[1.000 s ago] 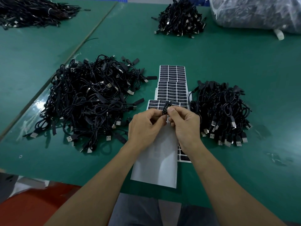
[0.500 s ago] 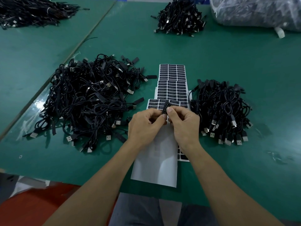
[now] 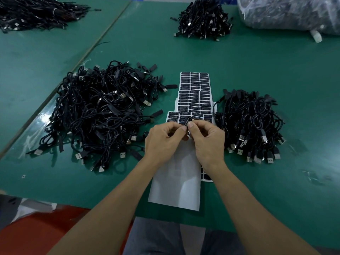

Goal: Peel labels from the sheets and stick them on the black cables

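Black cable block [image 3: 187, 121], small and rectangular, is pinched by curled fingertips of left hand [image 3: 163, 141] and right hand [image 3: 208, 142] above the glossy label sheets [image 3: 195, 92], flanked by tangled cable heaps [image 3: 103, 115].

Label sheets [image 3: 195, 92]: print too small to read | cable piece [image 3: 188, 120] mostly hidden between left hand [image 3: 163, 142], right hand [image 3: 208, 142] | plastic bag [image 3: 287, 11] beyond sheets cropped.

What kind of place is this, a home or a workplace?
Probably a factory assembly bench: large piles of black cables lie on a green table, beside sheets of labels.
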The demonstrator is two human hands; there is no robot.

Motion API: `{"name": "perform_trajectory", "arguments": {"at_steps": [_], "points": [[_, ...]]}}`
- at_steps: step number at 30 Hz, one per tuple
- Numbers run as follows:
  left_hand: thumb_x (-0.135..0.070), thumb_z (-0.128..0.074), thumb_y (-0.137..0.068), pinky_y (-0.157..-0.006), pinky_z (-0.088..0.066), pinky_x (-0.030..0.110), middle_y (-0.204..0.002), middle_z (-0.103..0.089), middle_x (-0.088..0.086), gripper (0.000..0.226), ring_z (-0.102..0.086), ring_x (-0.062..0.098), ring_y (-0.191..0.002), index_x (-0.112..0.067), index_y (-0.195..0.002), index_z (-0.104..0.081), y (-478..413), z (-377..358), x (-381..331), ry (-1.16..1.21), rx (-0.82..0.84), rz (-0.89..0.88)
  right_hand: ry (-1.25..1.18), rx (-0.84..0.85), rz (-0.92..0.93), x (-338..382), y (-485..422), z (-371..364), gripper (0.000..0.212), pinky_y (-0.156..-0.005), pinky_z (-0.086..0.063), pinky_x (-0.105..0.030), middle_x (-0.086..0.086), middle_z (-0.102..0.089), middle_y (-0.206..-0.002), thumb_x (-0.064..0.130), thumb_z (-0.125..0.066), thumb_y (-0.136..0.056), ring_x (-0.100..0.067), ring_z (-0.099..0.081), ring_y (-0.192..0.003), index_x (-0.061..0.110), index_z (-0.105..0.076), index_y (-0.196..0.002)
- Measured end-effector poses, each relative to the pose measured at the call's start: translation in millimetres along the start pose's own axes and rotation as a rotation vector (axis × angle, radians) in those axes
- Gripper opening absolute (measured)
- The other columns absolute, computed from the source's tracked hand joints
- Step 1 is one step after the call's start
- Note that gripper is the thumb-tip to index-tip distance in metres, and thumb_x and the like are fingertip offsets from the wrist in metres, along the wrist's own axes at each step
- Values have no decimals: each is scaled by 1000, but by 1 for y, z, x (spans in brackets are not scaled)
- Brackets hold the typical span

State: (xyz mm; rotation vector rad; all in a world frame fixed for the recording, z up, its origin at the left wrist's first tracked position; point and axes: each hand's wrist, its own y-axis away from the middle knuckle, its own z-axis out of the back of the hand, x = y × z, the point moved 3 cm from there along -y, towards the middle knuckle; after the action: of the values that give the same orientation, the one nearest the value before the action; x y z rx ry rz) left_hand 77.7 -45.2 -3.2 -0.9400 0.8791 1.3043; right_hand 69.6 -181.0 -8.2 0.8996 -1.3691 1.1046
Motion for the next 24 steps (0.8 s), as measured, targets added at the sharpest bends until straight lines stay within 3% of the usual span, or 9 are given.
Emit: {"name": "perform_trajectory", "arguments": {"at_steps": [10, 19, 24], "points": [[-54, -61, -78, -76, -57, 54, -75, -76, -9, 25, -72, 20, -74, -34, -82, -76, -3, 1, 2, 50, 7, 15, 8, -2, 42, 5, 2, -1, 25, -65, -50, -10, 22, -71, -73, 10, -70, -92, 5, -66, -67, 33, -70, -82], [-44, -64, -83, -78, -58, 53, -75, -76, -10, 20, -73, 17, -77, -29, -80, -77, -3, 0, 3, 46, 12, 31, 26, 23, 50, 4, 2, -1, 26, -65, -50, -12, 22, -71, -73, 11, -68, -94, 5, -64, -66, 35, -69, -82], [-53, -60, -77, -80, -58, 53, -76, -76, -10, 27, -73, 18, -79, -32, -81, -76, -3, 0, 4, 51, 28, 30, 49, 39, 50, 2, 0, -1, 24, -64, -49, -13, 21, -70, -71, 13, -66, -95, 4, -63, -64, 34, -69, -83]]}}
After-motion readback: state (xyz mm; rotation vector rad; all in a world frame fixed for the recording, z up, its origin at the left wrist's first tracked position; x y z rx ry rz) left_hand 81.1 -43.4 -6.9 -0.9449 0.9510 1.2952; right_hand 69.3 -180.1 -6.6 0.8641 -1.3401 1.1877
